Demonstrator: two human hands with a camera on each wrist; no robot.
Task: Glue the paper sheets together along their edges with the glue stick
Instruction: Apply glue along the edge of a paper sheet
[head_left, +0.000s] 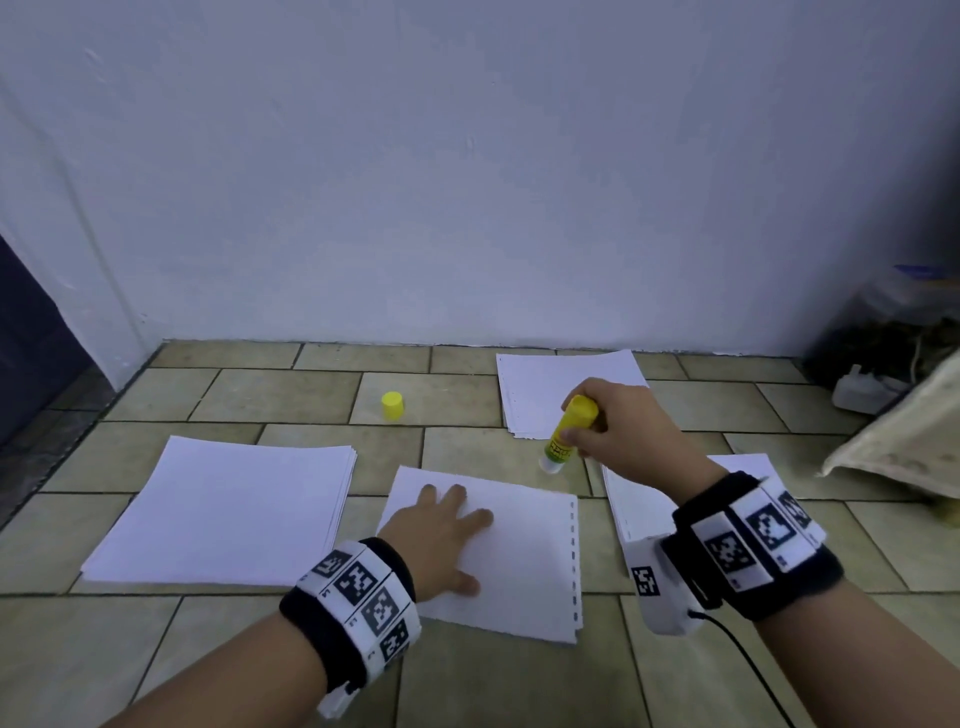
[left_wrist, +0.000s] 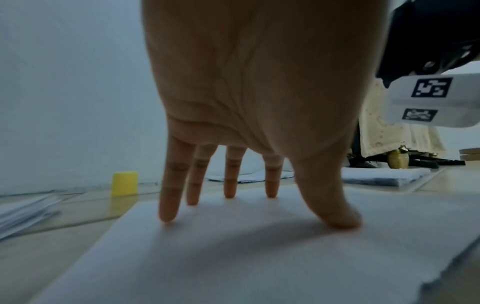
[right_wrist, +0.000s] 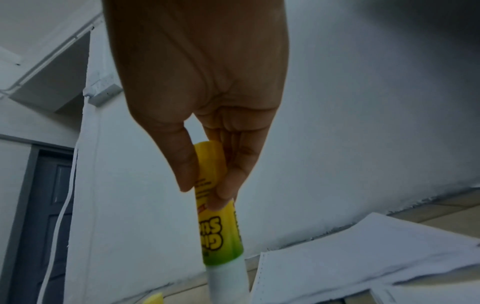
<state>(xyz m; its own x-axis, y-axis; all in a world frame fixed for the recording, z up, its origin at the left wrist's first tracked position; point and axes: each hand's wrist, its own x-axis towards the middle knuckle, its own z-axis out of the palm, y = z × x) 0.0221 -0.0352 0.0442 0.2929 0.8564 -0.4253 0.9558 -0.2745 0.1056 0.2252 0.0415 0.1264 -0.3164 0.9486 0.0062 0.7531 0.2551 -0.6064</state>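
Note:
A white paper sheet (head_left: 519, 561) with a punched right edge lies on the tiled floor in front of me. My left hand (head_left: 447, 540) presses flat on its left part, fingers (left_wrist: 168, 205) spread and straight. My right hand (head_left: 618, 431) grips an uncapped yellow glue stick (head_left: 569, 431), tip pointing down, held just above the floor beyond the sheet's far right corner. In the right wrist view thumb and fingers pinch the glue stick (right_wrist: 221, 226) around its upper body. The yellow cap (head_left: 392, 406) stands on the floor further back left.
A thick paper stack (head_left: 223, 519) lies to the left, another stack (head_left: 566, 389) at the back by the wall, and a third pile (head_left: 639, 499) under my right wrist. A cloth (head_left: 893, 436) and dark clutter sit at the right.

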